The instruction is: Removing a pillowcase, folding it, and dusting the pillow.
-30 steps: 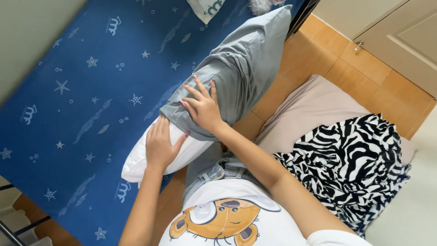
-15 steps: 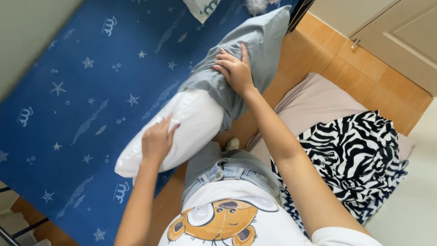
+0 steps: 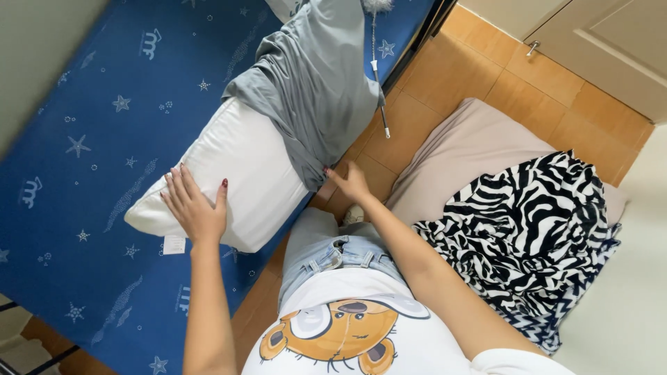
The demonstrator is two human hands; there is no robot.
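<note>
A white pillow lies on the blue star-patterned bed sheet. A grey pillowcase covers its far half, and the near half is bare. My left hand rests flat on the pillow's near end with fingers spread. My right hand is at the bed's edge, its fingers pinching the lower hem of the grey pillowcase. A small white tag sticks out beside the pillow's near corner.
A thin white stick with a fluffy tip hangs over the bed's edge. On the orange tiled floor lies a beige pillow with a zebra-striped cloth on it. A pale door is at the far right.
My right hand came down from high on the pillowcase to its hem at the bed's edge. My left hand now lies flat on the pillow, and more white pillow shows.
</note>
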